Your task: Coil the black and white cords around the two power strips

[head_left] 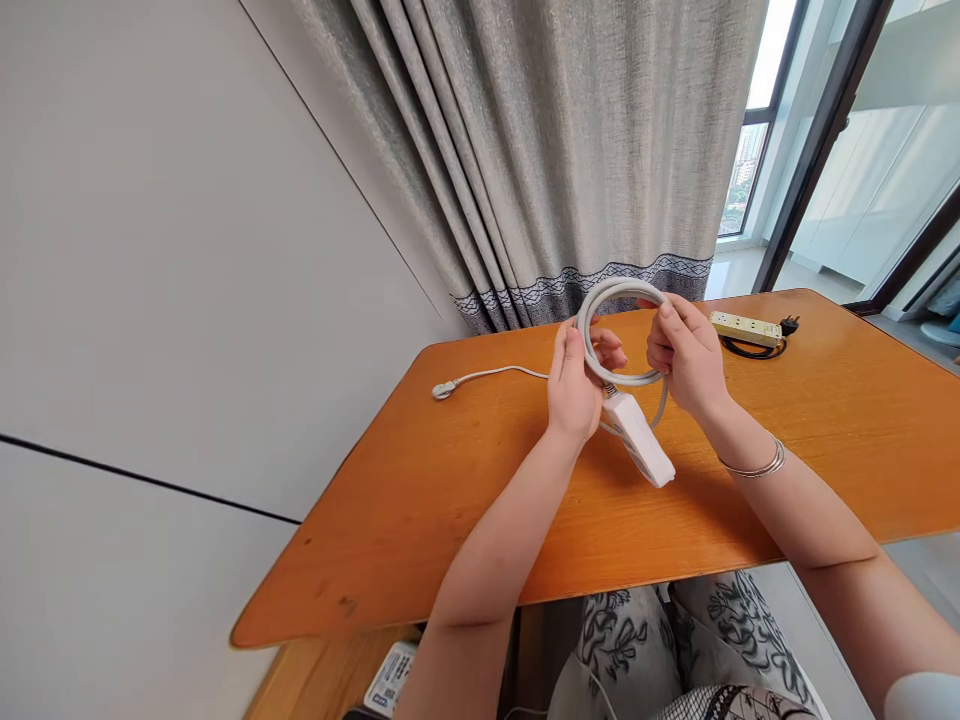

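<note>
Above the table, both hands hold a white power strip's cord, wound into a round coil [622, 380]. My left hand [576, 380] grips the coil's left side, its thumb in front and fingers curled through the loop. On the upper right side, my right hand [686, 350] pinches the cord between thumb and bent fingers. The white power strip [637, 440] hangs tilted below the coil, its lower end toward me. From behind my left hand, the cord's loose end runs left along the tabletop to a white plug [444, 390].
A second, yellowish power strip [746, 328] with a bundled black cord and black plug [790, 325] lies at the table's back right. The orange wooden table [450, 510] meets a white wall on the left. A grey curtain [600, 150] hangs behind it.
</note>
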The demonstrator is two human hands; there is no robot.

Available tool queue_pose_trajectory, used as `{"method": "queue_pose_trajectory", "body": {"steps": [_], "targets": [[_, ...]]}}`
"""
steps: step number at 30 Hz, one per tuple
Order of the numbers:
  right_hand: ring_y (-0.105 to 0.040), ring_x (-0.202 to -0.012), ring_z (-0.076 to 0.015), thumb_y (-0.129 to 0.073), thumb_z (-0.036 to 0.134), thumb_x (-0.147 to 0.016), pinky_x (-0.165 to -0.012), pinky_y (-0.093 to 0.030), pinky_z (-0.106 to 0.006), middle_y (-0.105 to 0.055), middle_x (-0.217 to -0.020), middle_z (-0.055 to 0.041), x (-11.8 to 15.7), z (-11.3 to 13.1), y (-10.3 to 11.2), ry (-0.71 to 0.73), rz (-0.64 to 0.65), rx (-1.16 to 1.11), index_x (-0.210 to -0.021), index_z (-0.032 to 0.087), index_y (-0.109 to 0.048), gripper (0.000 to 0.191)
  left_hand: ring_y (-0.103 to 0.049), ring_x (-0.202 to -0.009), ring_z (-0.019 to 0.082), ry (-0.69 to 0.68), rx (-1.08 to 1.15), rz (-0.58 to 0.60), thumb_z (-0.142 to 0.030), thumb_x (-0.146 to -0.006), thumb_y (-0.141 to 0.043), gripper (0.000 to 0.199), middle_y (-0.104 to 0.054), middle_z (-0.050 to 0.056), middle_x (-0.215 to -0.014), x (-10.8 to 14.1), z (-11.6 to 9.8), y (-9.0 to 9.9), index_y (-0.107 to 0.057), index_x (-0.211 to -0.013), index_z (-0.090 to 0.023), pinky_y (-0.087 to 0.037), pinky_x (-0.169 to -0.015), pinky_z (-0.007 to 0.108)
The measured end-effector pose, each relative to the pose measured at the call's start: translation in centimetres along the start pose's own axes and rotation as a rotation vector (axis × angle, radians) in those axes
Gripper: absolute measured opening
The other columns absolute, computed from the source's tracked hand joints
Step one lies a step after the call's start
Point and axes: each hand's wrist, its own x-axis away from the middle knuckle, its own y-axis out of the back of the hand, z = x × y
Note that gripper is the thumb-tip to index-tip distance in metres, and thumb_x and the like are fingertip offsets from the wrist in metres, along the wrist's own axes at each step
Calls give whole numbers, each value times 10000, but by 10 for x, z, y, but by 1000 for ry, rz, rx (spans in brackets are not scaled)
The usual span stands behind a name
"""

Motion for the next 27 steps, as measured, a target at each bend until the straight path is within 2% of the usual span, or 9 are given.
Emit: {"method": "queue_pose_trajectory", "body": {"steps": [5,8,11,15,20,22,24,25,27], "targets": [[-181,-466,-66,-737,695,-783,-432,-169,-243,-221,-593,102,-1,0,2,-16,14,-7,-894,231,-583,501,-455,-460,59,-62,-2,-16,-408,-986,-587,190,-595,-43,-727,-1,-1,1,-646,-1111,-278,-397,-489,214],[-167,-454,-59,-753,655,-778,-428,-163,-232,-199,-589,112,-3,0,4,-78,25,-49,-878,221,-578,479,-356,-427,52,-31,44,-9,-314,-996,-562,150,-486,-60,-649,2,-6,-2,-664,-1096,-267,-357,-470,205],[-142,-449,-53,-776,627,-747,-424,-143,-225,-177,-579,121,-6,0,6,-125,26,-101,-863,210,-584,474,-332,-430,56,14,83,-22,-268,-1005,-523,143,-417,-66,-622,5,-8,-5,-654,-1058,-253,-350,-478,197],[-122,-453,-52,-780,619,-734,-428,-128,-230,-161,-579,122,-7,3,8,-113,15,-105,-854,202,-602,469,-370,-447,68,84,86,-30,-311,-1014,-497,149,-443,-60,-630,6,-8,-6,-633,-1039,-253,-379,-507,205],[-117,-457,-57,-786,611,-739,-428,-137,-239,-157,-584,112,-3,15,9,-42,30,-86,-886,213,-637,450,-635,-724,138,179,84,12,-511,-1017,-400,402,-671,51,-856,-6,-3,1,-647,-975,-197,-515,-697,279],[-116,-456,-60,-777,618,-750,-424,-141,-242,-157,-586,109,-2,20,10,-18,32,-75,-901,219,-647,446,-650,-745,146,159,9,-3,-521,-979,-474,389,-686,54,-845,-15,4,13,-645,-879,-186,-514,-706,279],[-119,-454,-62,-770,632,-753,-418,-144,-243,-160,-584,106,-2,22,12,12,16,-72,-896,225,-652,447,-570,-588,112,143,-194,-59,-474,-923,-582,371,-618,4,-655,-20,12,30,-591,-696,-181,-455,-608,237],[-122,-452,-63,-769,637,-754,-414,-146,-243,-162,-583,104,-2,23,13,33,5,-77,-892,227,-654,448,-493,-494,96,185,-353,-55,-467,-907,-605,427,-545,-19,-540,-21,16,40,-544,-597,-180,-397,-542,226],[-128,-443,-62,-772,638,-759,-405,-152,-239,-162,-583,103,-4,23,16,81,-15,-100,-895,231,-658,444,-427,-401,95,410,-664,63,-536,-916,-574,566,-472,-13,-419,-16,23,59,-507,-481,-180,-323,-486,241]]}}
